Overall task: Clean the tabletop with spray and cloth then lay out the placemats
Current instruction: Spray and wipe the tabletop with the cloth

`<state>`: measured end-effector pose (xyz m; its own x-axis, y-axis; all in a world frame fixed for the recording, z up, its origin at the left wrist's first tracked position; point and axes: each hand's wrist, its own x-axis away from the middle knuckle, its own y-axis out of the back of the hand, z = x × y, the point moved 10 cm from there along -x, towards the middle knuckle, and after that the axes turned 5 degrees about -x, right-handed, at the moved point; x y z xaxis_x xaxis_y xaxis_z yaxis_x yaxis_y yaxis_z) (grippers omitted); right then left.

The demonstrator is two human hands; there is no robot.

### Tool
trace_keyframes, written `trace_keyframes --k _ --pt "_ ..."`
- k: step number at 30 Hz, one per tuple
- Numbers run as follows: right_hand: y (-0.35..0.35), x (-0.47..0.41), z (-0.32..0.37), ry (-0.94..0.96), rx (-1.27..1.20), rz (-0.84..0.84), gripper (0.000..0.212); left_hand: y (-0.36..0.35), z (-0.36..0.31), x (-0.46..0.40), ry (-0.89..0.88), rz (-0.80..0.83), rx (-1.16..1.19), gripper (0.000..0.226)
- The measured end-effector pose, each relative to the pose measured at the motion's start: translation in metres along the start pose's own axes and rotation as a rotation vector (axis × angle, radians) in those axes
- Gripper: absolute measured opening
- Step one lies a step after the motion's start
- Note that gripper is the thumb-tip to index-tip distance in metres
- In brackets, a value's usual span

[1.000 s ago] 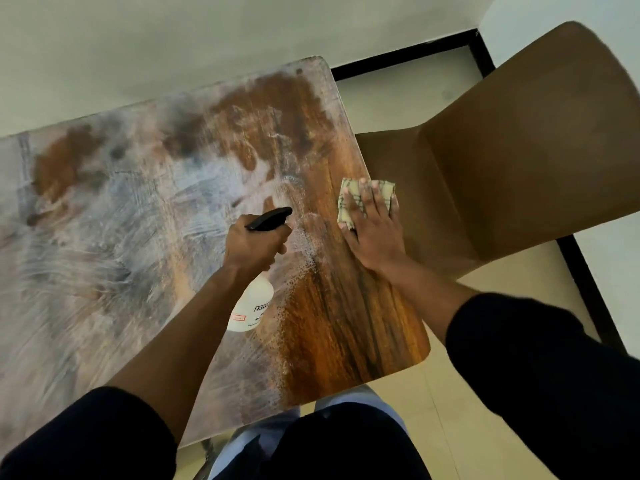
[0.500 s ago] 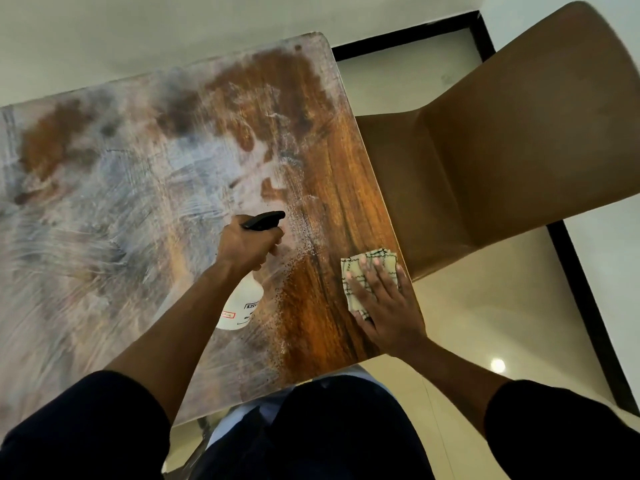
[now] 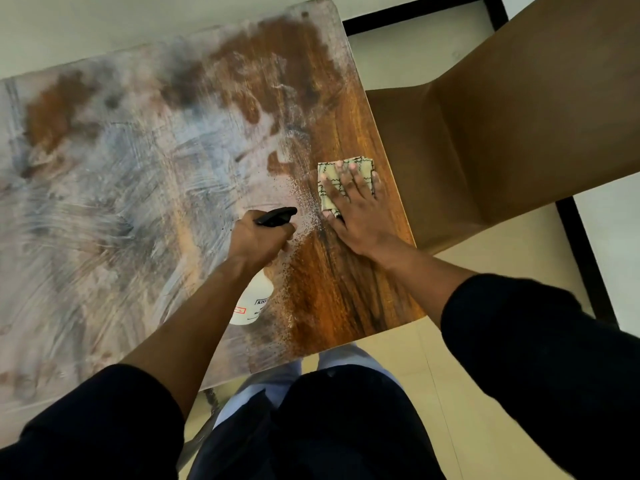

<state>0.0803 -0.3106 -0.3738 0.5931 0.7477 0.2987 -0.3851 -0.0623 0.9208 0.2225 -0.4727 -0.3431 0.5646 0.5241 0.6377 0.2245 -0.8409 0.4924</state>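
The wooden tabletop (image 3: 332, 278) fills the left and middle of the head view, streaked with whitish wet smears over most of its surface and bare brown wood along its right side. My left hand (image 3: 258, 237) grips a white spray bottle (image 3: 251, 303) by its black trigger head, held just above the table near the middle. My right hand (image 3: 356, 209) lies flat with straight fingers on a folded beige cloth (image 3: 329, 181) with a dark grid pattern, pressing it on the wood close to the table's right edge. No placemats are in view.
A brown chair (image 3: 502, 133) stands right against the table's right edge, its seat lower than the tabletop. Pale floor tiles with a black strip (image 3: 585, 258) lie beyond. My dark trousers and the table's near edge are at the bottom.
My right hand slid the cloth toward me along the right edge, then back away to the mid-right. The left hand with the spray bottle stayed in about the same place.
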Motion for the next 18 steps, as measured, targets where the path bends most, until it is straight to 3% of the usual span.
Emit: trace_keyframes --k 4,10,18 --pt "-0.02 0.063 0.023 0.138 -0.009 0.004 0.066 -0.003 0.0 -0.002 0.002 -0.006 -0.001 0.039" --pt "-0.059 0.156 0.017 0.318 0.057 0.042 0.065 -0.01 -0.011 0.003 -0.001 0.013 -0.027 0.023" --pt "-0.009 0.058 -0.036 -0.057 0.002 -0.059 0.066 -0.004 0.0 0.003 0.02 -0.016 -0.003 0.04"
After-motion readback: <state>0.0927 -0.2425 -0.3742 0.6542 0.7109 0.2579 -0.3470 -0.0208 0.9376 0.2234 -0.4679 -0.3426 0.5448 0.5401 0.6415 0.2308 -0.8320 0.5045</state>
